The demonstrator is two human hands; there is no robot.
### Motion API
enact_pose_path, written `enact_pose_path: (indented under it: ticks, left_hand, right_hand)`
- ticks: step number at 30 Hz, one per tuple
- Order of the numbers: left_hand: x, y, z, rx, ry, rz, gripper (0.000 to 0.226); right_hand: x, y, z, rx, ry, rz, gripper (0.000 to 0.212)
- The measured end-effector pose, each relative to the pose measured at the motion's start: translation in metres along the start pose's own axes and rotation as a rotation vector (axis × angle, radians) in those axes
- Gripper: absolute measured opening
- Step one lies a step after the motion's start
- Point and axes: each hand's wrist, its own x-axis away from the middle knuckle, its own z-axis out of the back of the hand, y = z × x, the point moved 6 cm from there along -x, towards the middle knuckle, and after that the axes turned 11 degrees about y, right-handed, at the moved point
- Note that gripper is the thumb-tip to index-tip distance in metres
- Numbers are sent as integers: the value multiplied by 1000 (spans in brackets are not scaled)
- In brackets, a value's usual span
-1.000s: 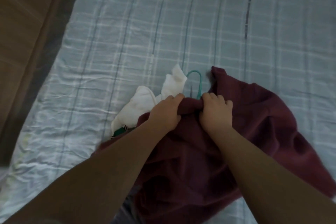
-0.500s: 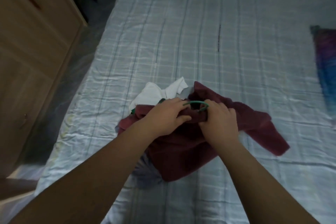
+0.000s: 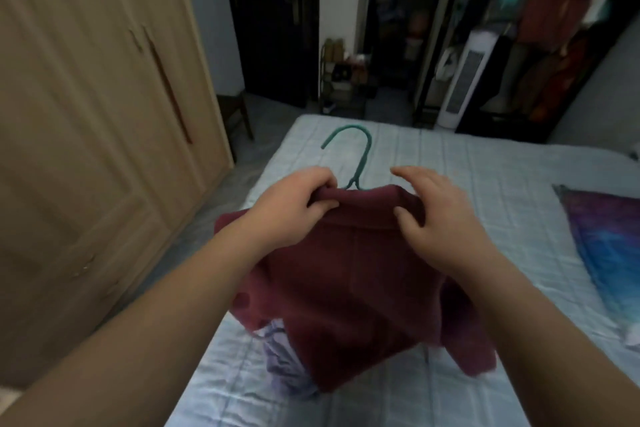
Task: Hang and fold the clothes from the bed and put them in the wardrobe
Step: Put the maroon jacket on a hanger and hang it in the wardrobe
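A maroon garment [image 3: 360, 291] hangs on a green hanger [image 3: 360, 149], lifted above the bed [image 3: 485, 177]. The hanger's hook sticks up past the garment's top edge. My left hand [image 3: 294, 204] grips the left shoulder of the garment, fingers curled over the fabric. My right hand [image 3: 436, 211] rests on the right shoulder with fingers spread and mostly straight, thumb against the cloth. A pale lilac garment [image 3: 280, 357] shows under the maroon one near the bed's edge.
A wooden wardrobe [image 3: 90, 135] with shut doors fills the left side. A purple and blue cloth [image 3: 609, 253] lies on the bed at right. Beyond the bed stand a white tower fan [image 3: 460, 87], a dark rack of clothes [image 3: 554, 28] and a doorway.
The maroon garment on the hanger has been lifted off the bed, and the view has tilted up to the room. My right hand has loosened its grip and opened.
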Motion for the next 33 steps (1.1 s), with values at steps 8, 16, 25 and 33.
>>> enact_pose_path:
  ticks: [8, 16, 25, 33]
  left_hand:
    - [70, 68, 165, -129, 218, -123, 13]
    - [210, 73, 329, -240, 344, -65, 20]
    - [371, 37, 456, -278, 210, 268, 25]
    - [465, 49, 550, -748, 656, 339, 29]
  right_hand:
    - [12, -133, 70, -13, -170, 44, 24]
    - [93, -310, 96, -7, 177, 275, 10]
    - [150, -456, 60, -46, 373, 583, 34]
    - [143, -534, 31, -142, 105, 625, 34]
